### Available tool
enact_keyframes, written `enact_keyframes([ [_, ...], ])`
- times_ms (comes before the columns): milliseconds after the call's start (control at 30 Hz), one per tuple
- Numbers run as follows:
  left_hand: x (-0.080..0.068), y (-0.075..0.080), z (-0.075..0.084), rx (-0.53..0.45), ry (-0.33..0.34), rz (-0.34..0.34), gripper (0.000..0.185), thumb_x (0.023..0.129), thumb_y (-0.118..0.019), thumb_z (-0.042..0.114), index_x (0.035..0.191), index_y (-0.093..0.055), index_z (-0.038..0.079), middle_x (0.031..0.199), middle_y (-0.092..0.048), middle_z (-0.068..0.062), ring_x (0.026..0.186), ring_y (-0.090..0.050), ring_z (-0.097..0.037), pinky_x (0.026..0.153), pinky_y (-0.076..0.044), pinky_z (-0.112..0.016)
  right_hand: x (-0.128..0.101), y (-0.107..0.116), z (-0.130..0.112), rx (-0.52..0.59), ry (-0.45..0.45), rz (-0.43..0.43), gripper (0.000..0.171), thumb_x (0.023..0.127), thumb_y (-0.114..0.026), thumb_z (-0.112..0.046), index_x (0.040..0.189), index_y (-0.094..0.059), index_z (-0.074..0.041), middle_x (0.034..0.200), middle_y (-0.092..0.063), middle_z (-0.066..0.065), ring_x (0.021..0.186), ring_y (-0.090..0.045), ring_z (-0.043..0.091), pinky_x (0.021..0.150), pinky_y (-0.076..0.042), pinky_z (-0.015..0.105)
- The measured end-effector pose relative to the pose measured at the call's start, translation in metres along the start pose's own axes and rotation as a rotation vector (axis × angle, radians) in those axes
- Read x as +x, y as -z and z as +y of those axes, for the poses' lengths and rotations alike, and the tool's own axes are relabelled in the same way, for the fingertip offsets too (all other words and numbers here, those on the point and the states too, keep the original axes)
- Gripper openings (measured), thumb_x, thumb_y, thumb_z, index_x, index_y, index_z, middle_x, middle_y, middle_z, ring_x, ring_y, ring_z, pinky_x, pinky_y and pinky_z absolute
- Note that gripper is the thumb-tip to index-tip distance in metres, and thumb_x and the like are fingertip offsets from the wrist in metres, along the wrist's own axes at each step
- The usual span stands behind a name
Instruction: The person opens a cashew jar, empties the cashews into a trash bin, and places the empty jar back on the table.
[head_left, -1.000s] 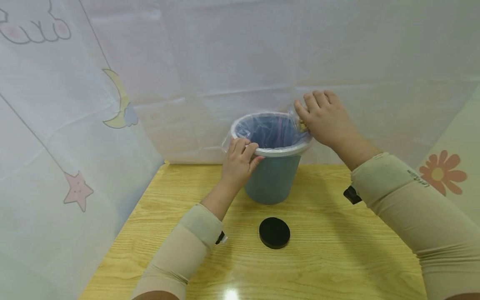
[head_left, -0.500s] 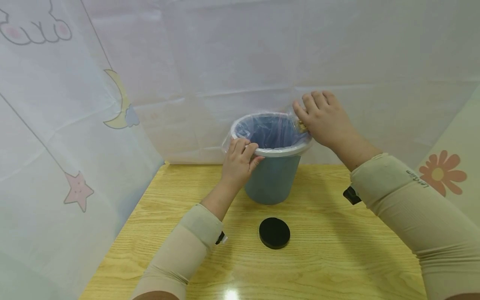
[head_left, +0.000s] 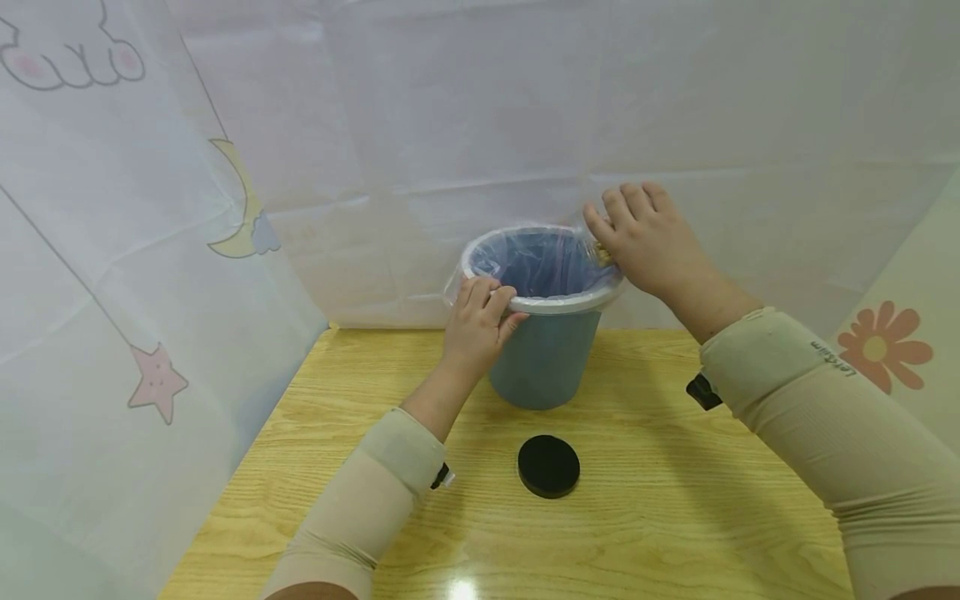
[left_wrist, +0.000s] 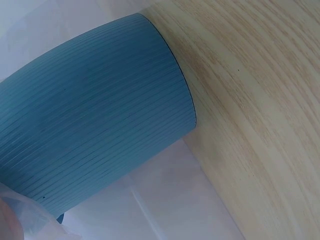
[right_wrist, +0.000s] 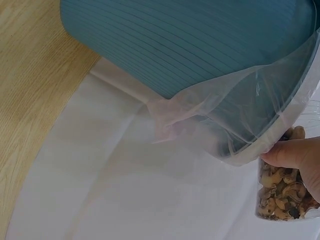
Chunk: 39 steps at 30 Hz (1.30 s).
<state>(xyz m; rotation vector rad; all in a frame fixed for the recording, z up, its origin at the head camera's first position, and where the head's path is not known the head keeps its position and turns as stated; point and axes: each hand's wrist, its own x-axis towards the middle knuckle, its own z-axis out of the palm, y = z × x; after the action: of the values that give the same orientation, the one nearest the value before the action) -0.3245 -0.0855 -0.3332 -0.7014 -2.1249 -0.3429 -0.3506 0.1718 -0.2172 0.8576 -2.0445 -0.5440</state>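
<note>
At bin (head_left: 542,333) rim, left hand (head_left: 478,325) gripping edge, right hand (head_left: 651,242) clutching nut jar (right_wrist: 281,194).

Ribbed matt blue plastic bin (head_left: 546,358), thin clear plastic liner (right_wrist: 220,117), glossy wood-grain table (head_left: 660,517), matt black lid (head_left: 549,466).

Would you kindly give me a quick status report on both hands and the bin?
Left hand grips bin rim. Right hand holds clear jar of nuts at far rim. Black lid on table, apart.

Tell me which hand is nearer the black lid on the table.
Left. The left hand grips the bin's near rim above the black lid; the right hand holds a jar at the far rim.
</note>
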Motion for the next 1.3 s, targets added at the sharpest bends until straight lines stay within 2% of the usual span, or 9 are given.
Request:
enact_keyframes([
  [333,0.0004,-0.0004,-0.0012,0.004,-0.006,0.013,0.035,0.083,-0.061,0.037,0.105,-0.048,0.014,0.103,-0.043,-0.006,0.108,-0.039,-0.025,0.101,-0.029,-0.034,0.0012,-0.0008,-0.0009,-0.022,0.007,0.019,0.055,0.079,-0.069,-0.004,0.128,-0.045,-0.003,0.119,-0.044,0.025,0.11,-0.04,0.041,0.093,-0.032,0.052],
  [600,0.0008,-0.001,-0.0021,0.004,-0.01,0.017,0.034,0.083,-0.06,0.038,0.105,-0.048,0.014,0.103,-0.044,-0.006,0.108,-0.039,-0.024,0.1,-0.03,-0.033,0.0028,0.0005,-0.0018,-0.043,0.017,-0.03,0.057,0.08,-0.068,-0.003,0.131,-0.043,-0.004,0.123,-0.042,0.025,0.113,-0.038,0.041,0.096,-0.03,0.053],
  [967,0.0017,-0.0006,-0.002,0.011,-0.007,0.003,0.036,0.083,-0.06,0.039,0.107,-0.049,0.013,0.104,-0.044,-0.006,0.108,-0.039,-0.025,0.1,-0.029,-0.034,0.0016,0.0006,-0.0012,-0.01,-0.012,-0.055,0.059,0.079,-0.068,-0.002,0.132,-0.04,-0.003,0.124,-0.04,0.025,0.116,-0.037,0.042,0.097,-0.029,0.054],
  [1300,0.0013,0.0019,-0.0008,-0.002,0.009,-0.013,0.037,0.083,-0.06,0.039,0.107,-0.048,0.013,0.105,-0.044,-0.007,0.11,-0.038,-0.025,0.101,-0.029,-0.033,0.0002,-0.0006,-0.0005,-0.002,-0.021,-0.018,0.057,0.08,-0.069,-0.009,0.13,-0.042,-0.003,0.122,-0.042,0.025,0.113,-0.038,0.041,0.095,-0.029,0.053],
])
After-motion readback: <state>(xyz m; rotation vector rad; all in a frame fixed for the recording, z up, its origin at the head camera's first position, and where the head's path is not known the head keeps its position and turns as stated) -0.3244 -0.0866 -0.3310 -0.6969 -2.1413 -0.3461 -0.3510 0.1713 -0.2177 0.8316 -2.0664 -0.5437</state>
